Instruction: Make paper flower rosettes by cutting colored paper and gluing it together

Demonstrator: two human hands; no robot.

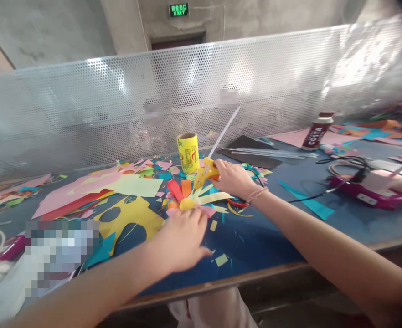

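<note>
My right hand (pixel 233 178) is closed round a yellow glue gun (pixel 203 175) with a clear glue stick (pixel 223 132) rising from its back. The gun's tip points down at a fan of coloured paper strips (pixel 190 196), red, orange, yellow and pink. My left hand (pixel 180 239) lies with its fingers pressed flat on the near end of that fan, holding it to the blue table (pixel 276 246). A thin bracelet circles my right wrist.
A yellow tape roll (pixel 188 152) stands behind the fan. Cut paper sheets and scraps (pixel 129 214) cover the left half. A Costa bottle (pixel 316 131), black sheet (pixel 252 157), cables and a pink device (pixel 365 193) lie right. A perforated metal screen (pixel 85 109) backs the table.
</note>
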